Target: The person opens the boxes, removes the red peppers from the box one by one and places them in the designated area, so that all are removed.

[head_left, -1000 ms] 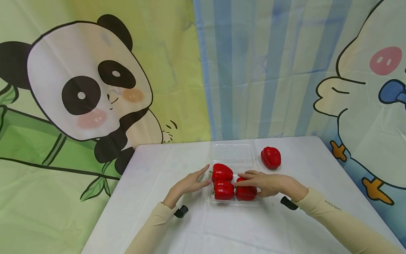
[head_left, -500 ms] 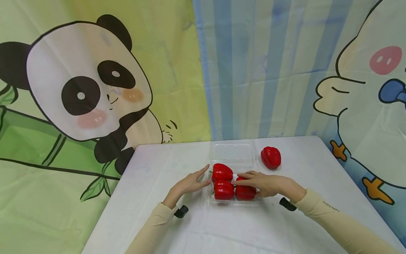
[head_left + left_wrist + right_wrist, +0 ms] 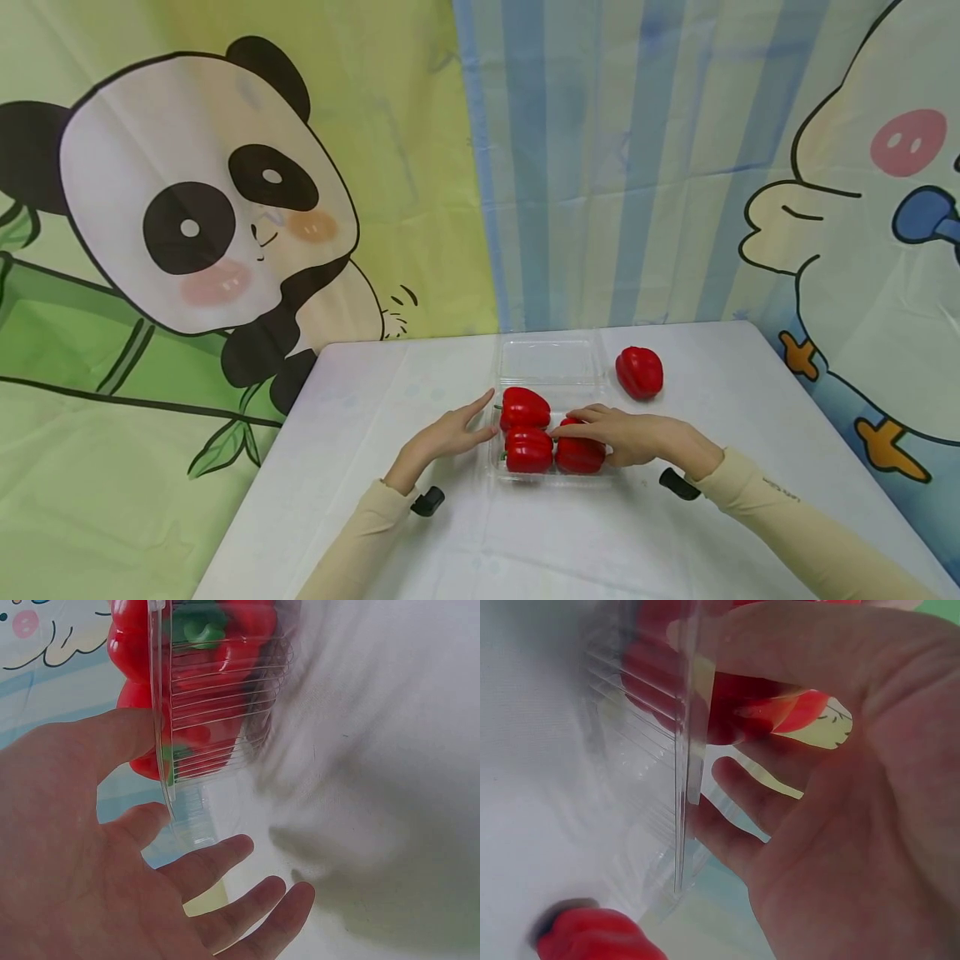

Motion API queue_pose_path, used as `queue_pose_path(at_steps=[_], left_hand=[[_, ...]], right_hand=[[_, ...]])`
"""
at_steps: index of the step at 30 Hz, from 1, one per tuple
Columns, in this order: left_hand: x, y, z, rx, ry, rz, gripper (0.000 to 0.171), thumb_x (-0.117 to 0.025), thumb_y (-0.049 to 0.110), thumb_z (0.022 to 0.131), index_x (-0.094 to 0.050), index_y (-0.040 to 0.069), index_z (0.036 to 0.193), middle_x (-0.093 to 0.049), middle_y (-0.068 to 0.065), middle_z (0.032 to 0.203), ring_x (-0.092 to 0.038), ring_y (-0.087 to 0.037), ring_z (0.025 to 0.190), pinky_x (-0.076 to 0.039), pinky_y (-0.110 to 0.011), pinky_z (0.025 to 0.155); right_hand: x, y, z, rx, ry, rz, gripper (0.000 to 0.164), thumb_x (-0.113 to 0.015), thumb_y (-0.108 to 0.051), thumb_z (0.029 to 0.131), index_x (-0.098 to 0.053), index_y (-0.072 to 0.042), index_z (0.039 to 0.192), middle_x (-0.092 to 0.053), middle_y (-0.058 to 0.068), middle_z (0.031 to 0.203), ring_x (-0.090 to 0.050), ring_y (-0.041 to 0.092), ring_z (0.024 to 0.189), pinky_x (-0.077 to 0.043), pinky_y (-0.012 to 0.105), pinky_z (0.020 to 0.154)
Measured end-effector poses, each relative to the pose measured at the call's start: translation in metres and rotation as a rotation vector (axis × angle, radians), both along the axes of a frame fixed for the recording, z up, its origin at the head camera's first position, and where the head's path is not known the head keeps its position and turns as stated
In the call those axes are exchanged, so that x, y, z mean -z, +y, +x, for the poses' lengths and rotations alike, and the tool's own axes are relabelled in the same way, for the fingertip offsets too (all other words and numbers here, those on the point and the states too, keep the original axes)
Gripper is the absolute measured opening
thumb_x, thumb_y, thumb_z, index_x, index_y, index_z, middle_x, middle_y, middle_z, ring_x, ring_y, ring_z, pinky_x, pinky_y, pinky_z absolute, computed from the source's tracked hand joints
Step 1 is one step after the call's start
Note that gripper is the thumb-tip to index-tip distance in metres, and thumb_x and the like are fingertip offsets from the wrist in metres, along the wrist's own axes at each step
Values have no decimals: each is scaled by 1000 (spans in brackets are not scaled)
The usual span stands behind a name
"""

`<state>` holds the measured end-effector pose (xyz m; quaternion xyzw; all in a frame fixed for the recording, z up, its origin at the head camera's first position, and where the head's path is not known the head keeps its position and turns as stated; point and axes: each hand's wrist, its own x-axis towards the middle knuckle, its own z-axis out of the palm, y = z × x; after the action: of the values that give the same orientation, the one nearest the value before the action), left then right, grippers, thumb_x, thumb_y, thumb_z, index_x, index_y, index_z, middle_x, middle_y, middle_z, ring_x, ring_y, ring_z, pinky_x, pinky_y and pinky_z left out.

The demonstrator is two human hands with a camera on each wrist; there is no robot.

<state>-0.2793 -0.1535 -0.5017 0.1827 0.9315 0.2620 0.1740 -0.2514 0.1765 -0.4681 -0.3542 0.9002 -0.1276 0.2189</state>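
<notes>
- Risk (my judgement): the clear container (image 3: 517,479) is looking thin and light, so a sideways push from the right hand (image 3: 633,435) could be sliding or tipping it.
- Second risk: the near right pepper (image 3: 580,457) is looking glossy; an uneven hold could be letting it slip against its neighbour.
- Right fingers: thumb and fingers are holding the near right pepper between them, inside the container (firmness: cannot tell).
- Left hand (image 3: 448,432): fingers are standing apart, gripping nothing; the thumb is resting at the container's left rim.
- Contents: the container is holding three red peppers; the near left pepper (image 3: 528,454) is sitting just beside the near right one, and the far left pepper (image 3: 524,408) is lying behind it.
- Clear lid (image 3: 551,361): lying open on the far side.
- Loose pepper (image 3: 640,372): lying outside, on the white table (image 3: 480,542), right of the lid.
</notes>
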Motion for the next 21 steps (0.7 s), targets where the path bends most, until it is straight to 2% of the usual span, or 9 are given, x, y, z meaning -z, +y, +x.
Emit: queue_pose_path(at_steps=[7, 14, 21], left_hand=[[-1, 0, 0, -10, -13, 20, 74, -56, 49, 98, -23, 29, 161, -36, -13, 162, -41, -41, 145, -37, -67, 111], [0, 0, -1, -11, -13, 19, 75, -57, 51, 97, -23, 29, 161, -36, -13, 161, -41, -41, 144, -38, -66, 111], [2, -2, -2, -8, -2, 26, 75, -57, 51, 98, -23, 29, 161, -36, -13, 161, -41, -41, 145, -36, -65, 113]], right_hand=[[0, 1, -1, -6, -7, -20, 88, -83, -5, 78, -44, -41, 148, -43, 3, 152, -36, 29, 141, -59, 41, 93], [1, 3, -1, -29, 6, -49, 89, -85, -4, 75, -45, -40, 146, -45, 5, 148, -40, 30, 137, -60, 41, 89], [2, 3, -1, -4, 1, -49, 87, -85, -7, 75, -46, -40, 146, -46, 2, 147, -41, 24, 136, -60, 36, 89]])
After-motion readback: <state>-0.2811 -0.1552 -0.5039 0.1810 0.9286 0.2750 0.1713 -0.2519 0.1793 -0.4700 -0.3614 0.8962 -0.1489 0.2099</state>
